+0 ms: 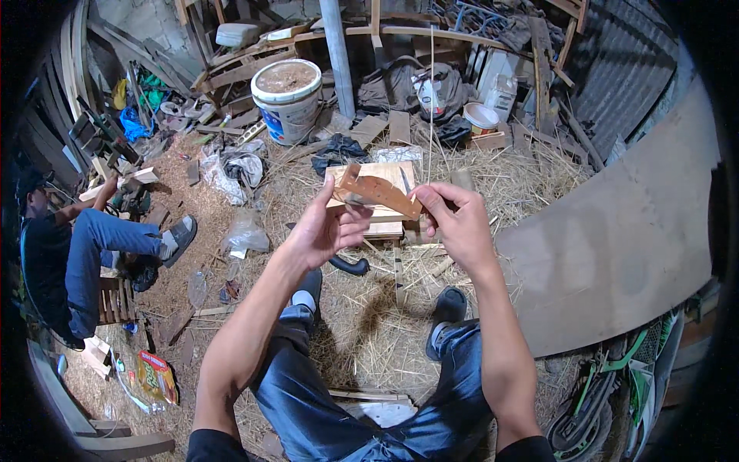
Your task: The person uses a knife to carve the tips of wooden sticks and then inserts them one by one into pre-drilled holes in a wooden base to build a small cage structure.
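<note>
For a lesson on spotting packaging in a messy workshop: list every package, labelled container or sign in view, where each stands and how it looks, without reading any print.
Snack packet: lying on the straw at lower left, flat, orange, yellow and green.
Labelled bucket: standing at top centre-left, round, white with a blue label, brown contents.
Small tub: at top right among the scrap wood, round, white with an orange band.
No signs or screens.

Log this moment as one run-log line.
left hand: holds curved wooden piece | right hand: pinches its other end | below: wooden block, straw floor
</note>
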Demonstrator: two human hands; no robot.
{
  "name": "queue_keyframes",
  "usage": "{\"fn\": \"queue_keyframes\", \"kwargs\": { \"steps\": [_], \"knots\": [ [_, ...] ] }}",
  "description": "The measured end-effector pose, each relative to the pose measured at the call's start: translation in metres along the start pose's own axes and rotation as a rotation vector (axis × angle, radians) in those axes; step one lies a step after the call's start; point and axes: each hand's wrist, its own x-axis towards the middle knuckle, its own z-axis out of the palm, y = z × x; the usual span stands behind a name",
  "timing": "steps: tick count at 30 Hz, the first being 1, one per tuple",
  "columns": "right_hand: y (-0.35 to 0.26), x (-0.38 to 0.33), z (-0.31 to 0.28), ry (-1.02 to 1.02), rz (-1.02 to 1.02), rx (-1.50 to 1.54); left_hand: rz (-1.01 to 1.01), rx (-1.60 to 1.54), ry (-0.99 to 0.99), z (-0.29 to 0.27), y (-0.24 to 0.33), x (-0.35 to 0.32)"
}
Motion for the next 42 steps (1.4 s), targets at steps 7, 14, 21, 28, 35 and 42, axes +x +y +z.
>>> {"fn": "queue_keyframes", "kwargs": {
  "steps": [7,14,21,28,35,42],
  "knots": [
    [0.003,-0.001,-0.006,-0.026,-0.038,-0.275,0.42,1.306,0.413,0.008,-0.012,-0.005],
    [0.001,0.002,-0.012,0.024,0.053,-0.247,0.594,0.888,-0.028,0.008,-0.016,-0.01],
    [-0.001,-0.001,-0.009,0.003,0.112,-0.166,0.579,0.708,-0.109,0.025,-0.011,-0.017],
    [-0.004,-0.002,-0.006,0.17,-0.021,-0.106,0.598,0.651,-0.045,0.025,-0.01,-0.021],
    [-0.017,-0.008,-0.008,0.08,-0.074,0.273,0.611,0.542,-0.085,0.029,-0.006,-0.027],
    [-0.015,-0.008,-0.001,0.088,-0.138,0.204,0.544,0.41,-0.095,0.033,-0.007,-0.028]
  ]
}}
